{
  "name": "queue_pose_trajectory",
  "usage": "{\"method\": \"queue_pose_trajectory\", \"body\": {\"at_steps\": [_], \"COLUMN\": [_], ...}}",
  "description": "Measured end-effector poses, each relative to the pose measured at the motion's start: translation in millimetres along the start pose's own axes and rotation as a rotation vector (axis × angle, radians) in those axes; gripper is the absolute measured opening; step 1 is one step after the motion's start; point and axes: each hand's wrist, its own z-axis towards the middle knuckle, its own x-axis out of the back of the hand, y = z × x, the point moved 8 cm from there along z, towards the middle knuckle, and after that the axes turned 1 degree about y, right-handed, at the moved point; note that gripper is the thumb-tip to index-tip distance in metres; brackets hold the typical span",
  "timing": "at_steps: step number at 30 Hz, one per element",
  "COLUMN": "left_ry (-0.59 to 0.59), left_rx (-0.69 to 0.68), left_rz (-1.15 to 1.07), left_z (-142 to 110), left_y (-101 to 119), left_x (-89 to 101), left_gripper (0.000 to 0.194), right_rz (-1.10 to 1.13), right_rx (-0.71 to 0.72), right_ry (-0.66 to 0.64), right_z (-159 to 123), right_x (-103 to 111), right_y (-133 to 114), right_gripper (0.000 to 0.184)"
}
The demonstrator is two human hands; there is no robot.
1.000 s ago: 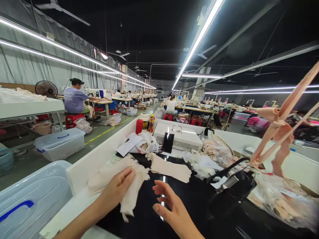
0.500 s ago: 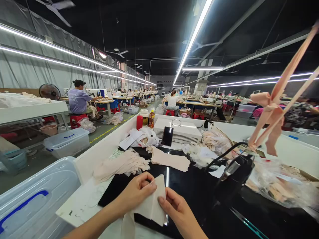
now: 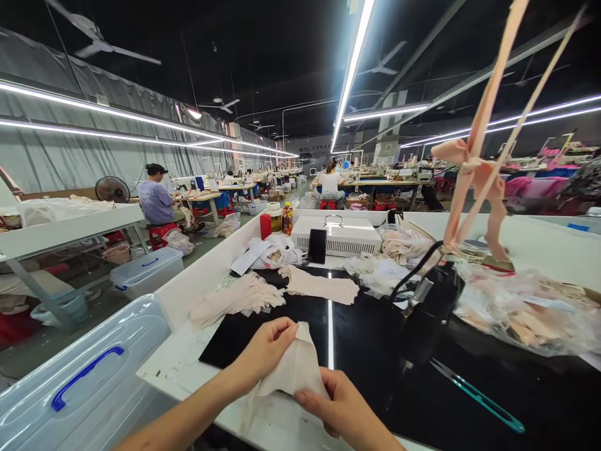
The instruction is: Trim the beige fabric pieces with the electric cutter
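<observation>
My left hand (image 3: 267, 351) pinches the pale cloth piece (image 3: 300, 366) by its far end, my right hand (image 3: 342, 401) grips its near right edge, above the black board's (image 3: 366, 341) near side. I judge this as spreading; next calls for even tension.

the black tabletop (image 3: 361, 351) bears cloth (image 3: 322, 287) and snips (image 3: 471, 389).

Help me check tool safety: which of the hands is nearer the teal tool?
Right. The right hand, at the lower right of the cloth, is left of the teal tool and apart from it; the left hand, at the cloth's top, is farther left.
</observation>
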Motion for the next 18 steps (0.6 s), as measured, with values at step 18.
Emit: {"method": "queue_pose_trajectory", "body": {"at_steps": [18], "left_ry": [0.210], "left_rx": [-0.006], "left_rz": [-0.079], "left_z": [-30], "left_y": [-9], "left_x": [5.9], "left_gripper": [0.069], "right_rz": [-0.129], "right_rx": [0.106], "right_ry": [-0.142], "right_z": [-10], "right_x": [-11], "right_y": [10], "right_gripper": [0.075]}}
